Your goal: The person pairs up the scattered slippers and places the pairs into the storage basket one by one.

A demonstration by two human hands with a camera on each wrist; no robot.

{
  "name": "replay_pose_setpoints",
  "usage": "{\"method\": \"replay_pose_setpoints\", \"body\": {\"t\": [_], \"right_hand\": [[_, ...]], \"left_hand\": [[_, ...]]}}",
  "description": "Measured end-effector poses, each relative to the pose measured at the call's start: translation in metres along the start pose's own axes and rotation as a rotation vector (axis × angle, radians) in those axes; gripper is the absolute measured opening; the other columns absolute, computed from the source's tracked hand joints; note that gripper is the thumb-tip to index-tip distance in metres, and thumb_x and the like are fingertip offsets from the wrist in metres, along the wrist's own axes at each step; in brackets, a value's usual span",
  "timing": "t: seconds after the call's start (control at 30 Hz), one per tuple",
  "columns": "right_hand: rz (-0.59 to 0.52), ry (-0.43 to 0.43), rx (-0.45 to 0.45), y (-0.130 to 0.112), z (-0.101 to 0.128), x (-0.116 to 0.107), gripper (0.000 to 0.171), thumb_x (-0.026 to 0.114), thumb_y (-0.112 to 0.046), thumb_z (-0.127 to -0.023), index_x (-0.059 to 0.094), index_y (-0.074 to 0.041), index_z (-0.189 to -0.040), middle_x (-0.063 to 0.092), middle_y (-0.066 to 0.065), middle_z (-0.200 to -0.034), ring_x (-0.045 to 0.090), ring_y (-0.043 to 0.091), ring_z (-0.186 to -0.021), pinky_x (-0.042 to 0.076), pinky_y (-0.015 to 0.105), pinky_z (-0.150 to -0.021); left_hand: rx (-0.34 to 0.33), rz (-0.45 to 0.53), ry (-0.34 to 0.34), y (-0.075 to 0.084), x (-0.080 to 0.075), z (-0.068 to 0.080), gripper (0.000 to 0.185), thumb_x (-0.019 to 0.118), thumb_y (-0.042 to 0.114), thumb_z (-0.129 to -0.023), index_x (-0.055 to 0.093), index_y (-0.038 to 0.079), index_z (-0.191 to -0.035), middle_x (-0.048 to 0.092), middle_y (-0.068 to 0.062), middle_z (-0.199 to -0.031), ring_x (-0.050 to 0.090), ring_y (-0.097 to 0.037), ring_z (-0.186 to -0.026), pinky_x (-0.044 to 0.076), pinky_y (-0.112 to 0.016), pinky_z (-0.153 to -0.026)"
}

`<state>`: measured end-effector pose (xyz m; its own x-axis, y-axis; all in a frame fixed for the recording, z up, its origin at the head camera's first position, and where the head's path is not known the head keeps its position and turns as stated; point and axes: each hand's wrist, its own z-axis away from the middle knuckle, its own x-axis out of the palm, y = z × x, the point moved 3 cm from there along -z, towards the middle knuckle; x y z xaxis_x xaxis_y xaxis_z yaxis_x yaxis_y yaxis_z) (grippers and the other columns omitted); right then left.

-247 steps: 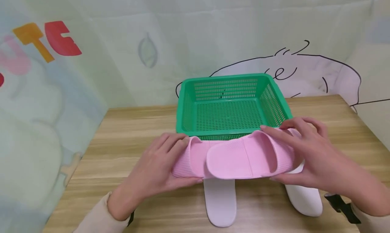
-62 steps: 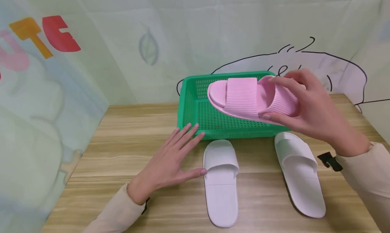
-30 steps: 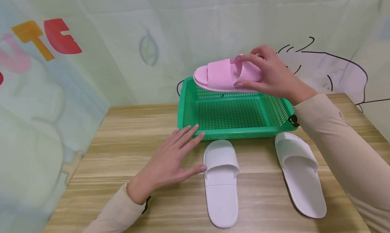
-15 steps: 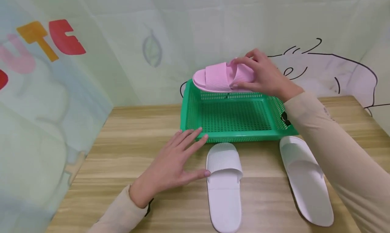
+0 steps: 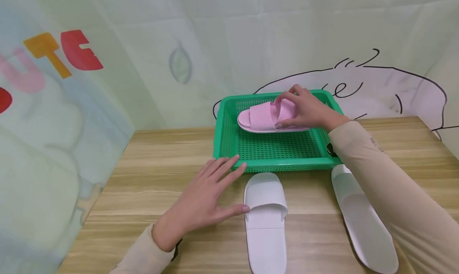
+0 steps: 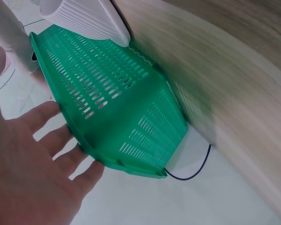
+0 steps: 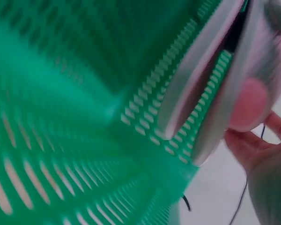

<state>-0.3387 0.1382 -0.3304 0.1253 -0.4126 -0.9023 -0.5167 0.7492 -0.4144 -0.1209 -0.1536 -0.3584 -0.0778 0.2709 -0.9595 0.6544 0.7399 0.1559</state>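
Observation:
My right hand (image 5: 310, 108) grips a pair of pink slippers (image 5: 261, 116) by the strap at one end, thumb below and fingers over the top. They lie lengthwise across the back half of a green plastic basket (image 5: 283, 163), within its rim. The right wrist view shows two pink soles (image 7: 210, 84) close together beside the slotted basket wall (image 7: 145, 105). My left hand (image 5: 199, 200) is spread, its fingertips at the basket's front left rim. Its thumb tip overlaps the strap edge of a white slipper (image 5: 266, 242). In the left wrist view those fingers (image 6: 86, 176) touch the rim.
A second white slipper (image 5: 369, 234) lies on the wooden table (image 5: 154, 186) to the right, partly covered by my right sleeve (image 5: 387, 178). Both white slippers have their toe ends toward the basket. A printed cloth backdrop (image 5: 215, 39) hangs behind the table.
Both hands held the pink slippers in front of the basket at first; then my right hand alone carried them over its back rim and has now lowered them inside. The left hand stays at the rim.

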Motion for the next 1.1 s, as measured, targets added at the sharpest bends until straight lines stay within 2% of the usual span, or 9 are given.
{"method": "replay_pose_setpoints", "body": {"t": [0.17, 0.37, 0.6, 0.8, 1.1], "right_hand": [[0.02, -0.084, 0.042, 0.002, 0.001, 0.01, 0.064, 0.092, -0.04, -0.081, 0.059, -0.026, -0.135, 0.043, 0.017, -0.138, 0.041, 0.041, -0.129, 0.048, 0.065, -0.104], [0.064, -0.148, 0.041, 0.005, 0.001, 0.017, 0.066, 0.094, -0.035, -0.08, 0.056, -0.024, -0.132, 0.041, 0.019, -0.141, 0.041, 0.046, -0.13, 0.046, 0.069, -0.105], [0.064, -0.208, 0.066, 0.009, 0.001, 0.024, 0.073, 0.095, -0.034, -0.08, 0.053, -0.021, -0.138, 0.037, 0.02, -0.141, 0.041, 0.049, -0.132, 0.044, 0.071, -0.109], [0.003, -0.294, 0.126, 0.013, 0.005, 0.027, 0.069, 0.085, -0.019, -0.087, 0.051, -0.018, -0.148, 0.035, 0.021, -0.147, 0.045, 0.047, -0.13, 0.045, 0.068, -0.111], [-0.017, -0.312, 0.153, 0.011, 0.005, 0.025, 0.068, 0.081, -0.009, -0.09, 0.053, -0.019, -0.151, 0.038, 0.023, -0.151, 0.046, 0.048, -0.132, 0.042, 0.07, -0.113]], "left_hand": [[0.004, -0.006, -0.005, -0.002, 0.0, 0.002, 0.092, 0.062, 0.074, -0.094, 0.04, 0.02, -0.165, 0.034, -0.004, -0.172, 0.039, -0.036, -0.154, 0.025, -0.055, -0.129], [-0.003, 0.004, -0.01, 0.0, -0.002, 0.002, 0.092, 0.062, 0.073, -0.094, 0.04, 0.02, -0.165, 0.035, -0.005, -0.172, 0.039, -0.037, -0.154, 0.025, -0.055, -0.129], [-0.003, -0.006, -0.014, 0.001, -0.003, 0.001, 0.092, 0.061, 0.074, -0.094, 0.04, 0.019, -0.165, 0.035, -0.006, -0.172, 0.038, -0.037, -0.154, 0.025, -0.055, -0.129], [-0.006, -0.011, -0.019, 0.001, -0.002, -0.001, 0.093, 0.062, 0.074, -0.093, 0.04, 0.019, -0.165, 0.033, -0.004, -0.173, 0.038, -0.037, -0.154, 0.026, -0.055, -0.129], [-0.014, -0.034, -0.024, 0.002, -0.002, -0.002, 0.094, 0.062, 0.074, -0.093, 0.038, 0.019, -0.166, 0.032, -0.005, -0.173, 0.037, -0.037, -0.154, 0.026, -0.056, -0.129]]}}
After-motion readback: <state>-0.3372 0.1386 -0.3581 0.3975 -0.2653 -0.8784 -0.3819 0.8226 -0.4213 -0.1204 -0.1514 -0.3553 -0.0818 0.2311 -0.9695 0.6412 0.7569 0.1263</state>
